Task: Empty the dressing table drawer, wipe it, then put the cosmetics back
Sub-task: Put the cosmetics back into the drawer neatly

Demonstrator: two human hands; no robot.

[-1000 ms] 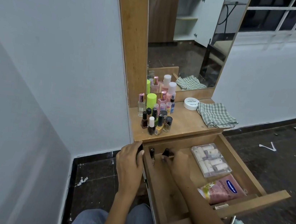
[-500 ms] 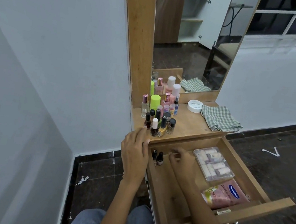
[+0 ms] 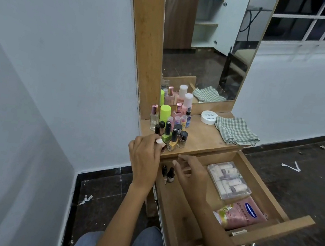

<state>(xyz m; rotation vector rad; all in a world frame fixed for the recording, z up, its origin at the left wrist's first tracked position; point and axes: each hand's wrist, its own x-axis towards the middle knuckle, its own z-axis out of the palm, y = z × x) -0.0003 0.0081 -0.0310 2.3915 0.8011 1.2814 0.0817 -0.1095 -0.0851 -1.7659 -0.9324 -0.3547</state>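
Our left hand (image 3: 145,157) pinches a small white-capped nail polish bottle (image 3: 160,142) at the front edge of the wooden dressing table top (image 3: 200,139), just beside the crowd of little bottles (image 3: 170,128) standing there. Our right hand (image 3: 190,171) hangs over the back left of the open wooden drawer (image 3: 184,214), fingers loose and apart, holding nothing, close above two dark nail polish bottles (image 3: 167,174) that stand in that corner.

We judge the emptying only partly done. The risk sits at the table edge: the bottles are packed tight, so setting this one down carelessly could knock a neighbour over or off the front into the drawer. The two dark bottles stand side by side, and a hasty grab at one could tip the other.

Besides them, the drawer holds a clear plastic box of pale rolls (image 3: 229,181) along its right side and a pink Vaseline pouch (image 3: 241,215) near the front panel. On the table top, well apart from the bottles, lie a round white jar (image 3: 208,117) and a folded green checked cloth (image 3: 236,130).
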